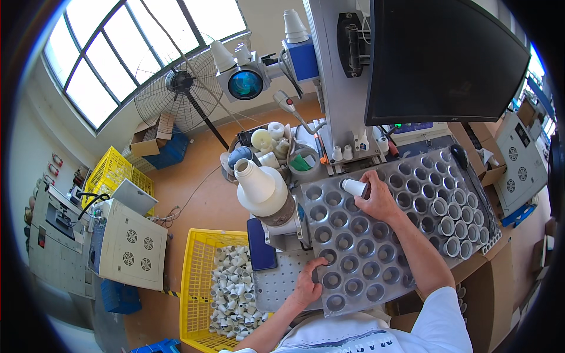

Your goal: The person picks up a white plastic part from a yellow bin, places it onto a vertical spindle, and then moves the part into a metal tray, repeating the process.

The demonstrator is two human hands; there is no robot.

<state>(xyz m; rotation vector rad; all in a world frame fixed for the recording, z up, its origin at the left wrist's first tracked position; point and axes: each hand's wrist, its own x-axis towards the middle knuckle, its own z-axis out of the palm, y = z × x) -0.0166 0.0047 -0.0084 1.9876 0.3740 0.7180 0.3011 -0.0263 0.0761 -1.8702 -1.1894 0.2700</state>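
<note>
Head view over a crowded workstation: the fisheye rim blacks out the corners, and the person's torso and shoulders are cut off at the lower edge. At left, a yellow crate (pixel 197 276) of small white fittings (pixel 234 291) sits below the table, its near corner hidden by the left forearm. The left hand (pixel 307 286) curls over the near-left edge of a grey tray (pixel 376 259) of round sockets, fingers clamped on its rim, thumb side hidden underneath. Most sockets stand empty, leaving open room across the tray's middle; only the right-hand rows hold white caps (pixel 456 226), running to the tray's far edge. The right hand (pixel 379 200) grips a white cylindrical fitting (pixel 354 187) over the upper-left sockets, fingers closed round its dark end. A dark monitor (pixel 441 59) blocks whatever lies behind it.
</note>
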